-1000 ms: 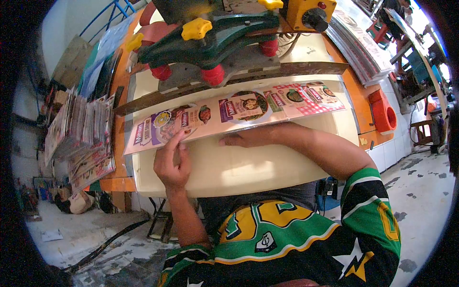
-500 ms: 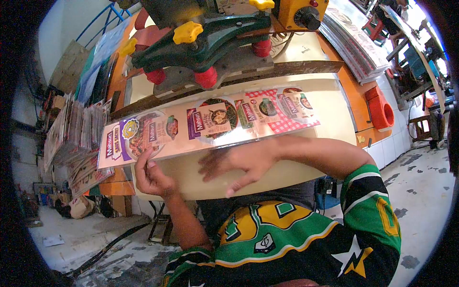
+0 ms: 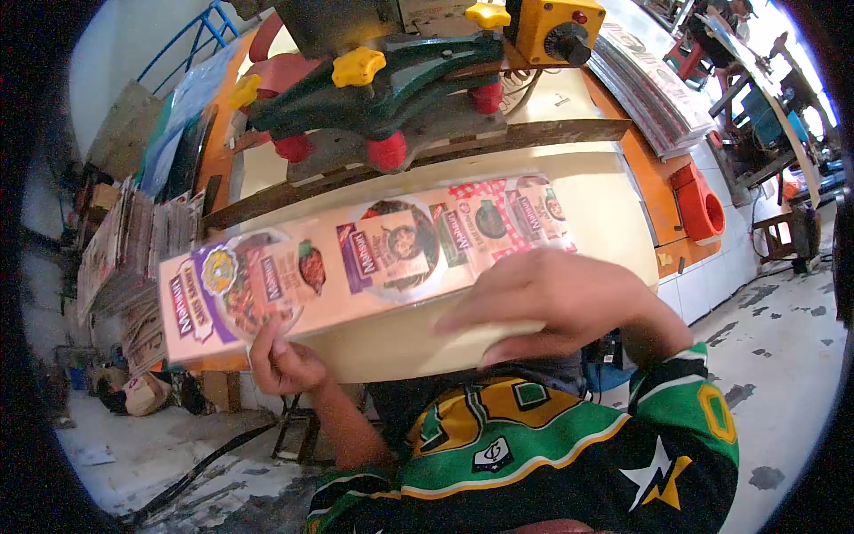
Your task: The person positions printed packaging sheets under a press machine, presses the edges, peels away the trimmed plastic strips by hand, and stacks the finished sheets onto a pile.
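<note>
A long pink printed strip (image 3: 325, 262) with food pictures, in a clear plastic sleeve, lies slanted over the cream work surface (image 3: 400, 343). At its lower left edge, my left hand (image 3: 286, 358) pinches the strip between thumb and fingers. My right hand (image 3: 551, 303) is blurred near the strip's right end, its fingers apart and pointing left; whether it touches the strip I cannot tell. Beyond the strip stands a green machine head (image 3: 391, 84) with yellow knobs and red feet, behind a long metal bar (image 3: 427, 151).
Stacked printed sheets (image 3: 133, 249) stand at the left, and another stack (image 3: 654, 93) lies at the back right. A red-orange holder (image 3: 697, 203) sits on the right edge of the orange table (image 3: 636, 169). Top right, a person (image 3: 725, 22) is partly visible.
The strip has shifted left and toward me, with its left end now lower. My left hand has moved left with it. My right hand has lifted and moved right.
</note>
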Available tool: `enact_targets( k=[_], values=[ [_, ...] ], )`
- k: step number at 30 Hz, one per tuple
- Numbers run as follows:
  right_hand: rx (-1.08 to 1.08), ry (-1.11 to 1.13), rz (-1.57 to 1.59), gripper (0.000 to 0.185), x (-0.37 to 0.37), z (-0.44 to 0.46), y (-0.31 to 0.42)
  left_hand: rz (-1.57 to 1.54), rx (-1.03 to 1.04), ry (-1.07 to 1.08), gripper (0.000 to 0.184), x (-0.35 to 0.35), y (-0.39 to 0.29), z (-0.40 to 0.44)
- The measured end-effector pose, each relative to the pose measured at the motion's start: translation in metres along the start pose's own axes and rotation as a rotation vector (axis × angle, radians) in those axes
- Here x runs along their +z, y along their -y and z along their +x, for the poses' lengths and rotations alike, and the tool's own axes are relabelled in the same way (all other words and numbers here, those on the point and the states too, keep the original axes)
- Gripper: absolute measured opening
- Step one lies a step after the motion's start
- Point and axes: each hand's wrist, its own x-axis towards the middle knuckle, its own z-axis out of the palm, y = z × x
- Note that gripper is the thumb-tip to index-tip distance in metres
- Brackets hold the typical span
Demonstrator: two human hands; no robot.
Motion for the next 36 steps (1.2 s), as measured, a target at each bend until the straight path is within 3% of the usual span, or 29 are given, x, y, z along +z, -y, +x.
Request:
enact_targets(
  k=[2, 6, 7, 9, 10, 11, 13, 14, 16, 19, 22, 23, 24, 25, 26, 27, 30, 36],
  values=[
    [0.231, -0.461, 0.007, 0.040, -0.003, -0.027, -0.001, 0.054, -0.140, -0.023, 0.035, -0.018, -0.014, -0.008],
    [0.605, -1.090, -0.182, 0.027, 0.014, -0.080, -0.031, 0.209, 0.067, 0.016, 0.037, -0.065, 0.006, -0.023],
    [0.607, -1.091, -0.178, 0.027, 0.017, -0.088, -0.036, 0.157, 0.062, 0.023, 0.037, -0.068, 0.005, -0.021],
    [0.915, -1.179, -0.231, 0.027, 0.025, -0.097, -0.043, 0.045, 0.020, 0.069, 0.038, -0.067, -0.004, -0.012],
    [0.915, -1.179, -0.226, 0.027, 0.031, -0.096, -0.046, 0.047, 0.022, 0.072, 0.038, -0.068, 0.000, -0.009],
    [0.907, -1.126, -0.238, 0.027, 0.036, -0.094, -0.050, 0.142, 0.284, 0.128, 0.040, -0.071, 0.008, -0.003],
    [0.921, -0.988, -0.289, 0.028, 0.039, -0.087, -0.050, 0.237, 0.547, 0.181, 0.041, -0.075, 0.006, -0.004],
    [0.921, -0.987, -0.288, 0.028, 0.040, -0.083, -0.051, 0.193, 0.245, 0.225, 0.034, -0.080, -0.002, -0.008],
    [0.915, -0.999, -0.219, 0.028, 0.042, -0.078, -0.054, 0.143, -0.059, 0.264, 0.035, -0.083, 0.002, -0.016],
    [0.893, -1.022, -0.131, 0.029, 0.046, -0.082, -0.060, -0.063, 0.164, 0.144, 0.039, -0.072, 0.016, -0.018],
    [0.833, -1.082, 0.063, 0.027, 0.052, -0.089, -0.069, 0.231, 0.520, 0.080, 0.045, -0.067, 0.017, -0.015],
    [0.771, -1.122, 0.173, 0.026, 0.055, -0.091, -0.071, 0.019, 0.256, 0.029, 0.042, -0.077, 0.026, -0.027],
    [0.772, -1.123, 0.177, 0.026, 0.057, -0.091, -0.070, -0.083, 0.122, 0.013, 0.041, -0.074, 0.020, -0.025],
    [0.683, -1.183, 0.373, 0.023, 0.059, -0.088, -0.067, -0.190, -0.010, -0.016, 0.040, -0.071, 0.013, -0.023],
    [0.585, -1.235, 0.568, 0.022, 0.061, -0.088, -0.065, -0.470, -0.225, -0.033, 0.040, -0.068, 0.005, -0.023],
    [0.582, -1.237, 0.568, 0.022, 0.061, -0.086, -0.061, -0.748, -0.442, -0.050, 0.041, -0.059, -0.008, -0.014],
    [0.525, -1.278, 0.679, 0.021, 0.059, -0.082, -0.052, -0.581, -0.553, -0.146, 0.043, -0.040, -0.027, 0.010],
    [0.416, -1.495, 0.495, 0.017, 0.045, -0.095, -0.054, -0.092, -0.604, -0.237, 0.044, -0.040, -0.015, 0.044]
  ],
)
